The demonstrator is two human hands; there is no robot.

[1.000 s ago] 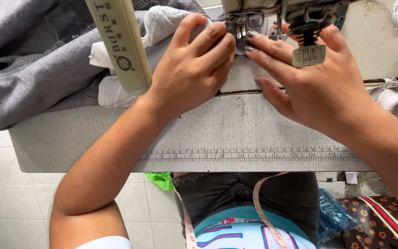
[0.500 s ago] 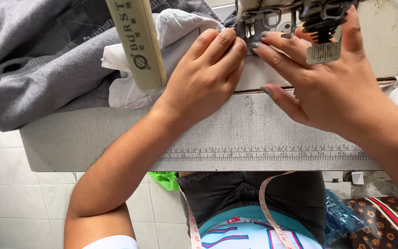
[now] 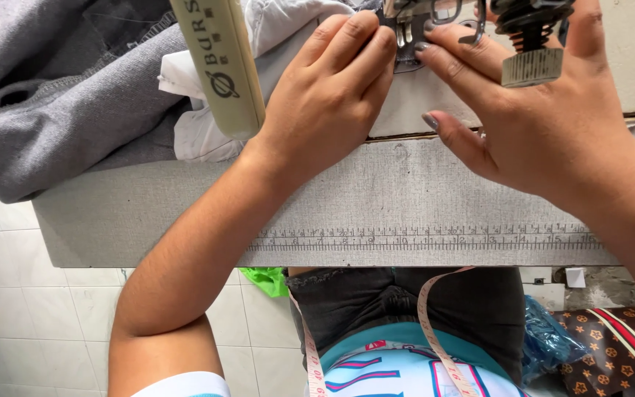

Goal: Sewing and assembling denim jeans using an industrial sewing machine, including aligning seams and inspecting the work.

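Up close, both hands work flat at the sewing machine's presser foot (image 3: 409, 33), at the top edge of the view. The left hand (image 3: 325, 103) lies palm down with its fingers together and stretched toward the foot, fingertips (image 3: 365, 29) pressing on the pale fabric piece (image 3: 406, 103) that lies on the machine bed. Its grip closes on nothing; it only presses the cloth flat. The right hand (image 3: 545, 125) mirrors it from the other side, fingers spread, index finger reaching just beside the foot, likewise open and pinning the cloth rather than grasping it. A ribbed metal knob on a spring (image 3: 531, 62) hangs in front of the right hand and hides part of it.

That fabric piece sits under both hands, its near edge ending where the grey desk (image 3: 376, 198) begins. A printed ruler strip (image 3: 420, 239) runs along the desk's front edge. To the left a cream-coloured machine arm (image 3: 218, 66) slants across the view, with a heap of grey garments (image 3: 45, 95) and a bit of white cloth (image 3: 200, 132) beside it on the desk. Below the desk edge, a measuring tape (image 3: 435, 331) hangs around the person's neck over a turquoise top, above a white tiled floor (image 3: 38, 316). A brown patterned bag (image 3: 611, 345) rests at lower right.
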